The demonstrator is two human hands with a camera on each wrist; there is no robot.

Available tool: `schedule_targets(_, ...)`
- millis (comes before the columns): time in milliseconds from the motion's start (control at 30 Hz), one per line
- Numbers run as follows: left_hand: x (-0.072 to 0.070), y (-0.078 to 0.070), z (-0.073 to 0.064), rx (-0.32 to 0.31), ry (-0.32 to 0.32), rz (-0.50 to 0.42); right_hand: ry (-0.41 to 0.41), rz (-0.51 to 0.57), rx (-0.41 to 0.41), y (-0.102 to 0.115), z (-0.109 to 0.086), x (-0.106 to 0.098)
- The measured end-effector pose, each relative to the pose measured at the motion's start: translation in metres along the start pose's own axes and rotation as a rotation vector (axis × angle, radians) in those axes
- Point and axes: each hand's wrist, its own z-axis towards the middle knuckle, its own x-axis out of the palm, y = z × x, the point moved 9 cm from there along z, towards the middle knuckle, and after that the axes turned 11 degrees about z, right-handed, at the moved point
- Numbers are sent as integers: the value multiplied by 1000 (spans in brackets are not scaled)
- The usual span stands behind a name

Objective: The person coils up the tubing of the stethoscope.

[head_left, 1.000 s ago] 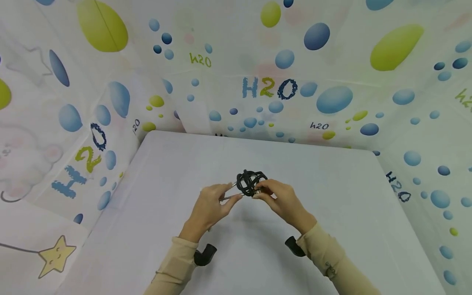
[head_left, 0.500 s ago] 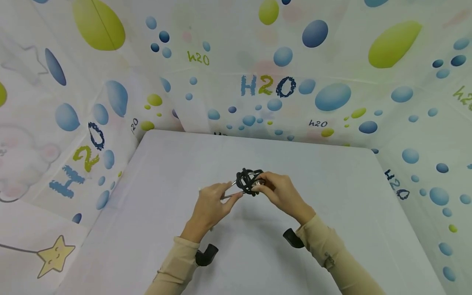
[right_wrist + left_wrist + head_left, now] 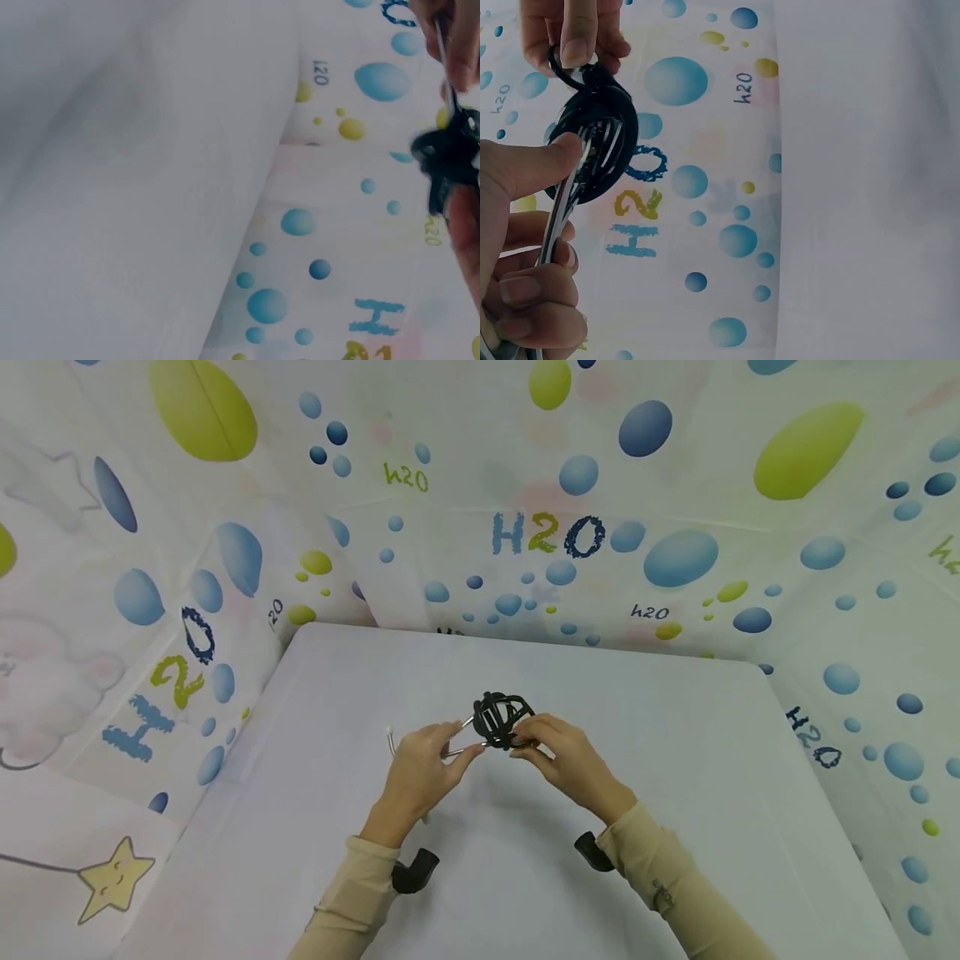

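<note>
A stethoscope is held up above the table, its black tubing (image 3: 492, 720) wound in a bundle around the metal ear tubes. My left hand (image 3: 420, 768) grips the metal ear tubes (image 3: 553, 232), the thumb lying along them near the coil. One tube end with a pale ear tip (image 3: 389, 729) sticks out past the left hand's far side. On the bundle's right side, my right hand (image 3: 570, 764) pinches a loose end; in the left wrist view its fingers close on a tubing loop and a small silvery part, mostly hidden. The right wrist view catches the dark bundle (image 3: 450, 154) blurred at its edge.
Under both hands spreads a white table (image 3: 637, 735). A printed sheet (image 3: 480, 468) with blue and green drops stands behind it and along both sides. Black curved pieces (image 3: 416, 871) sit at both wrists, by the beige sleeves.
Both hands and the bundle have shifted slightly up and left. The silvery disc that showed at my right fingertips half a second ago is now mostly covered. The pale ear tip has become clearly visible.
</note>
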Motion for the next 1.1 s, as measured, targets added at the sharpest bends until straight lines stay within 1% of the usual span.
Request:
schedule_targets(133,-1,1,5,-21,-13,-23,-117,-9,-82,6,-4,-5)
schedule_targets(233,1,1,7,-35,-23,-29,-190,-45,-132,10,-6,-9)
schedule_targets(300,3,1,7,-44,-40,-22,-231,-69,-155,12,-7,-11)
schedule_targets(400,4,4,8,-69,-83,-10,-292,-103,-170,13,-8,-13)
schedule_targets(500,5,6,9,-99,-115,-8,-355,-112,-159,12,-10,-13)
schedule_targets(567,6,7,9,-117,-126,-17,-382,-106,-145,11,-13,-13)
schedule_targets(700,9,7,5,-118,-146,-30,-404,-95,-120,11,-18,-11)
schedule_targets(800,10,7,4,-109,-172,-48,-395,-105,-111,15,-18,-11)
schedule_targets(867,12,8,2,-106,-176,-69,-380,-114,-99,18,-18,-11)
schedule_targets(1033,19,8,2,-103,-129,-125,-310,-157,-100,26,-17,-14)
schedule_targets(1100,20,7,3,-103,-103,-130,-263,-158,-116,28,-15,-16)
